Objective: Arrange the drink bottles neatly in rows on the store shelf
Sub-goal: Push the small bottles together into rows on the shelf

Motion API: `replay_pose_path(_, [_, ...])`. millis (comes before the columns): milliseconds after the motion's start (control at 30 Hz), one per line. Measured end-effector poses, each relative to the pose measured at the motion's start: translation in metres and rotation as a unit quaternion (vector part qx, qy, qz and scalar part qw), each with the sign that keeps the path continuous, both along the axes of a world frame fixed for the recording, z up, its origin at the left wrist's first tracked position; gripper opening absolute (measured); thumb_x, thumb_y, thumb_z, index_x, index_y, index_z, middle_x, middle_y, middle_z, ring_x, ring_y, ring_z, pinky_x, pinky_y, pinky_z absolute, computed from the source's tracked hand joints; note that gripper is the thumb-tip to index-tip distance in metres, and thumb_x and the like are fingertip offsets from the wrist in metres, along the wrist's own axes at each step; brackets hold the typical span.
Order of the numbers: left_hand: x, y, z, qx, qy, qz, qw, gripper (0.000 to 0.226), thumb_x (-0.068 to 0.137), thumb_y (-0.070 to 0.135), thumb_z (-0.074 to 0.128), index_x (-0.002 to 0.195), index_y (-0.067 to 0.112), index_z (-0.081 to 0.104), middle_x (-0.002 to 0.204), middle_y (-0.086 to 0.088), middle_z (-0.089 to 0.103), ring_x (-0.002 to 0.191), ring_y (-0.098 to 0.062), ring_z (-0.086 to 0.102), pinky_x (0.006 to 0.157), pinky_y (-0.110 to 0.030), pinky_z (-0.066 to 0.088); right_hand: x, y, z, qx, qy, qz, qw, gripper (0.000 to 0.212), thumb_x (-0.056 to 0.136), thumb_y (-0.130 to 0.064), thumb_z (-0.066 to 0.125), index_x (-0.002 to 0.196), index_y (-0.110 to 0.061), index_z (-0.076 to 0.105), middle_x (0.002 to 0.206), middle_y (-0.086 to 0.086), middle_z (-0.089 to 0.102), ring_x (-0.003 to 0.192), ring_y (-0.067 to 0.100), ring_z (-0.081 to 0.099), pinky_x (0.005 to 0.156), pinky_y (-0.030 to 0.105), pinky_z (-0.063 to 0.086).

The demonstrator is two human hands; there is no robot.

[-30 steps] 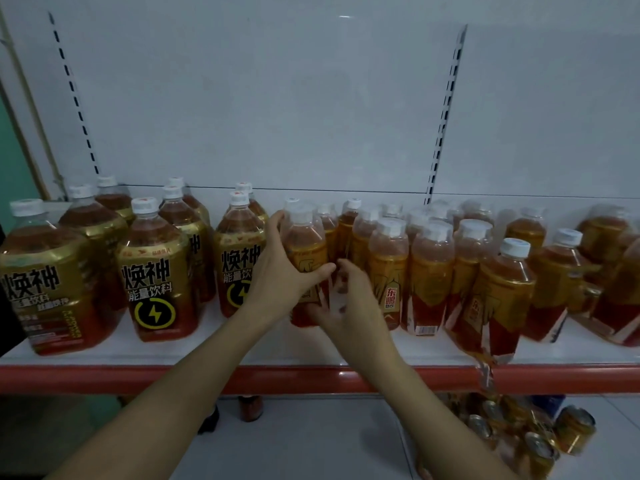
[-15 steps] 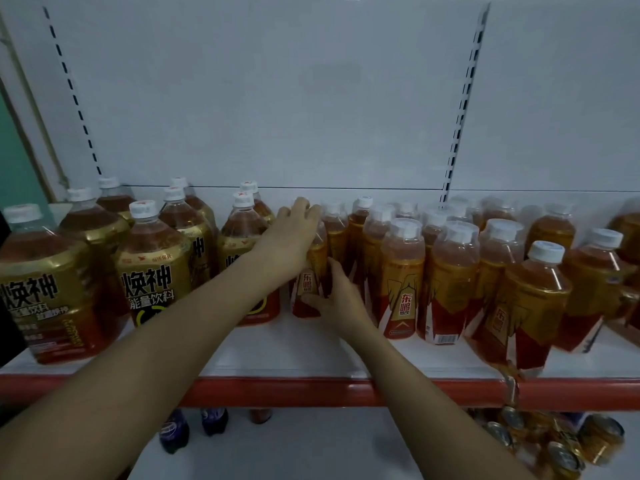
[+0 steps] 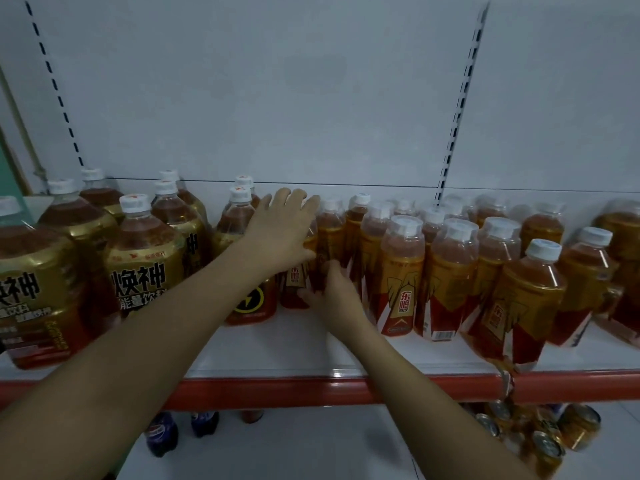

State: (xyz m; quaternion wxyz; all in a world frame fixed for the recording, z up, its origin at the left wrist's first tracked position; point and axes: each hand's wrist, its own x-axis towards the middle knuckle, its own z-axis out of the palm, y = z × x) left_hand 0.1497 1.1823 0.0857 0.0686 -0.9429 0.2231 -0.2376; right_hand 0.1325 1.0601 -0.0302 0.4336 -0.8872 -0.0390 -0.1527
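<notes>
Both hands are in among the small bottles (image 3: 401, 271) on the white shelf (image 3: 284, 351): the left hand (image 3: 280, 230) lies flat, fingers spread, over one bottle's top, the right hand (image 3: 332, 296) grips that bottle (image 3: 298, 282) low down, just beside the big bottles (image 3: 142, 258).

The light is dim and bluish, falling from above; the white back wall (image 3: 311, 81) looks grey. Faint glare sits on the bottle caps (image 3: 405, 225) and the shelf's (image 3: 277, 344) red front edge. Everything is slightly soft, the forearms blurred, and bottles bow outward toward the shelf's ends.
</notes>
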Motion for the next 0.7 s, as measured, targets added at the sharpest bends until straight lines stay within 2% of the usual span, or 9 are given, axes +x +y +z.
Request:
replay_pose_path(67, [-0.009,0.0,-0.001,-0.098,-0.035,-0.052,0.993,0.075,0.088,0.047,0.062,0.15,0.017,0.032,0.147,-0.006,0.041,0.137,-0.027,0.033,0.113,-0.043,0.033,-0.015,-0.013,0.016,0.016,-0.064,-0.01,0.998,0.023,0.096,-0.022,0.067,0.113,-0.011,0.057,0.104,0.001,0.062,0.092,0.016,0.06,0.078,0.034,0.053])
replay_pose_path(133, [-0.02,-0.006,-0.005,-0.197,-0.048,-0.109,0.973,0.06,0.091,0.043,0.059,0.143,0.019,0.043,0.138,-0.003,0.05,0.129,-0.024,0.04,0.106,-0.041,0.039,-0.032,-0.026,0.036,0.042,-0.119,-0.011,0.992,0.005,0.099,-0.018,0.062,0.099,-0.013,0.061,0.086,-0.002,0.063,0.074,0.01,0.058,0.066,0.028,0.05])
replay_pose_path(267, [-0.032,-0.025,-0.018,-0.304,-0.038,-0.181,0.934,0.038,0.09,0.034,0.06,0.125,0.019,0.058,0.116,0.002,0.061,0.11,-0.02,0.051,0.093,-0.035,0.043,-0.062,-0.047,0.066,0.057,-0.169,-0.026,0.984,0.012,0.101,-0.018,0.057,0.091,-0.016,0.063,0.073,-0.002,0.061,0.061,0.007,0.056,0.059,0.024,0.048])
replay_pose_path(367, [-0.041,-0.041,-0.031,-0.375,-0.035,-0.261,0.889,0.024,0.089,0.029,0.058,0.109,0.017,0.064,0.099,0.003,0.064,0.096,-0.017,0.054,0.084,-0.031,0.044,-0.086,-0.062,0.073,0.069,-0.183,-0.04,0.98,0.012,0.101,-0.014,0.057,0.092,-0.013,0.066,0.074,0.004,0.063,0.065,0.019,0.059,0.061,0.03,0.049])
replay_pose_path(433, [-0.051,-0.057,-0.042,-0.411,-0.03,-0.312,0.856,0.016,0.089,0.023,0.06,0.102,0.017,0.066,0.094,0.005,0.065,0.09,-0.016,0.057,0.08,-0.03,0.047,-0.104,-0.075,0.072,0.073,-0.191,-0.058,0.977,0.011,0.101,-0.013,0.058,0.096,-0.011,0.067,0.077,0.005,0.066,0.065,0.019,0.06,0.057,0.029,0.049])
replay_pose_path(500, [-0.066,-0.078,-0.052,-0.433,0.039,-0.347,0.831,0.012,0.091,0.019,0.062,0.103,0.019,0.066,0.095,0.009,0.065,0.091,-0.012,0.059,0.078,-0.031,0.051,-0.12,-0.091,0.07,0.079,-0.201,-0.087,0.972,0.011,0.101,-0.011,0.057,0.096,-0.012,0.067,0.077,0.003,0.067,0.063,0.013,0.061,0.055,0.022,0.047])
replay_pose_path(600, [-0.091,-0.117,-0.066,-0.46,0.155,-0.376,0.789,0.014,0.091,0.018,0.064,0.104,0.024,0.065,0.09,0.013,0.064,0.085,-0.006,0.062,0.073,-0.032,0.054,-0.14,-0.123,0.066,0.089,-0.211,-0.145,0.963,0.012,0.1,-0.009,0.058,0.091,-0.011,0.065,0.072,0.008,0.065,0.061,0.022,0.06,0.054,0.028,0.048])
replay_pose_path(700, [-0.112,-0.155,-0.077,-0.468,0.214,-0.39,0.763,0.015,0.091,0.018,0.064,0.102,0.028,0.064,0.086,0.016,0.063,0.081,-0.003,0.062,0.071,-0.026,0.053,-0.154,-0.164,0.06,0.091,-0.206,-0.172,0.959,0.012,0.1,-0.01,0.057,0.091,-0.008,0.064,0.066,0.012,0.059,0.054,0.021,0.052,0.05,0.031,0.043])
